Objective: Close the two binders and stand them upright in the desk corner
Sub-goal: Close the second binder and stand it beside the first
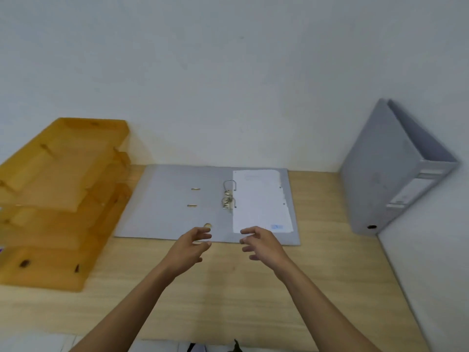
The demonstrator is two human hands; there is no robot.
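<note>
A grey cardboard lever-arch binder point(177, 201) lies open flat at frame centre, white sheets point(261, 201) on its right half. A second grey binder point(375, 179) stands closed at right. One stack of amber plastic trays point(61, 196) sits left. Left hand point(187, 247) and right hand point(264, 245) hover, fingers spread, empty, above the pale wooden counter point(228, 295) by white walls point(228, 72).

Print on the paper sheet point(261, 199) is illegible.

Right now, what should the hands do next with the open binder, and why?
Probably take the left cover of the open binder and fold it over the paper. It lies flat with its rings showing, while the other binder already stands closed in the corner. Both the left hand and the right hand hover empty at its near edge.
</note>
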